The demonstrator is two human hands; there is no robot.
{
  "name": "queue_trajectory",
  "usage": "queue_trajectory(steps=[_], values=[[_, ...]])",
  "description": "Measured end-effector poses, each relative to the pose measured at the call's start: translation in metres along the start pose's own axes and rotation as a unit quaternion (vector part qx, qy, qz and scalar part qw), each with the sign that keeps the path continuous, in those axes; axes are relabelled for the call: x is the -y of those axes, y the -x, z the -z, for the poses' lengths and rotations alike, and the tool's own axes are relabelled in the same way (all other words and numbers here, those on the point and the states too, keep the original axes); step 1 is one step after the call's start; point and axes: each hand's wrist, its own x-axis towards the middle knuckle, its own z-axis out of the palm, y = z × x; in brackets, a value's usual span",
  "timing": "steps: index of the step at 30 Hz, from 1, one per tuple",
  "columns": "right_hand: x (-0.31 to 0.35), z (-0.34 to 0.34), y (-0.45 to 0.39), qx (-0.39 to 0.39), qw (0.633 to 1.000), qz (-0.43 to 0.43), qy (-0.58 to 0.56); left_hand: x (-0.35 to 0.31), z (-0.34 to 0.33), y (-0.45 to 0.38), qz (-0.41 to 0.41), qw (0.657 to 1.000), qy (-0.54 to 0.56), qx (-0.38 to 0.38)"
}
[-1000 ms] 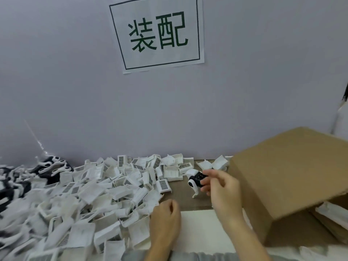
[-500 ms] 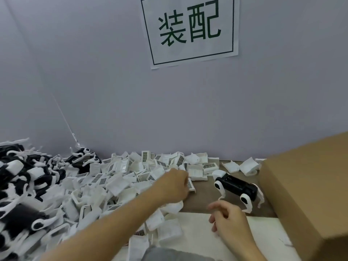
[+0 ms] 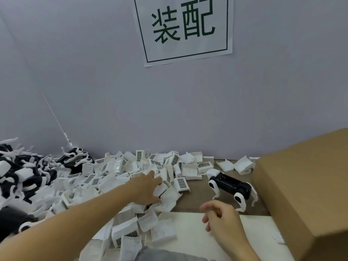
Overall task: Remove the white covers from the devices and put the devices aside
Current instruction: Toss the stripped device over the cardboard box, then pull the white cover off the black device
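Overhead, the grey wall (image 3: 94, 81) fills most of the view, with a white paper sign (image 3: 185, 29) taped to it carrying two dark green characters in a thin frame. Next in bulk: a brown cardboard box (image 3: 305, 189) at my right, standing on the brown surface (image 3: 197, 193). A pale sheet (image 3: 190, 234) covers the near part of the surface.

Heap of loose white covers (image 3: 116, 178) spreads from centre to the left (many show barcode-like printed labels). Farther left, a darker pile of black-and-white devices (image 3: 20, 172) lies against the wall.

One device (image 3: 230, 185), black body with white legs and no cover on its back, stands on the surface just beside the box, apart from both my hands.

My left hand (image 3: 148, 187) reaches forward into the cover heap, the fingers (image 3: 151, 174) bent among the white pieces; whether they grip one I cannot tell. My right hand (image 3: 222, 217) hovers over the pale sheet, near the standing device, its fingers loosely curled and grasping nothing.
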Motion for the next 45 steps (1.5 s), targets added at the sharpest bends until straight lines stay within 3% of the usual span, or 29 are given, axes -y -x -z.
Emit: queue_trajectory(steps=[3,5,8,12,14,18,20,23,26,28,31,34,40,45], values=[[0.000,0.000,0.000,-0.003,1.000,0.001,-0.004,0.016,0.000,0.001,0.023,0.988,0.143,-0.056],[-0.001,0.000,0.000,-0.007,1.000,0.000,-0.008,0.028,0.003,0.002,0.071,0.954,0.278,-0.086],[-0.001,-0.001,0.000,-0.017,1.000,0.011,0.001,0.039,0.004,0.003,0.147,0.909,0.361,-0.149],[-0.003,-0.003,0.000,-0.040,0.997,0.060,0.032,0.037,0.007,0.003,0.235,0.807,0.488,-0.234],[-0.003,-0.004,0.000,-0.061,0.993,0.093,0.034,0.027,0.011,0.004,0.266,0.803,0.476,-0.243],[-0.002,-0.002,-0.001,-0.132,0.978,0.158,0.034,-0.009,0.011,0.006,0.266,0.868,0.337,-0.251],[0.001,0.001,-0.002,-0.183,0.964,0.190,0.031,-0.032,0.013,0.008,0.250,0.877,0.326,-0.248],[0.006,0.007,-0.004,-0.281,0.925,0.251,0.039,-0.069,0.017,0.011,0.195,0.850,0.421,-0.251],[0.008,0.014,-0.006,-0.360,0.901,0.233,0.075,-0.111,0.015,0.020,0.167,0.784,0.538,-0.259],[0.004,0.021,-0.009,-0.352,0.913,0.163,0.125,-0.138,0.003,0.029,0.151,0.732,0.607,-0.270],[0.000,0.028,-0.011,-0.250,0.954,0.056,0.157,-0.163,-0.021,0.041,0.112,0.670,0.683,-0.270],[-0.006,0.029,-0.014,-0.196,0.967,0.041,0.155,-0.166,-0.030,0.042,0.102,0.652,0.712,-0.240],[-0.012,0.028,-0.017,-0.212,0.957,0.039,0.195,-0.165,-0.030,0.036,0.081,0.638,0.734,-0.218],[-0.013,0.026,-0.018,-0.216,0.963,0.069,0.143,-0.164,-0.030,0.033,0.078,0.626,0.753,-0.188]])
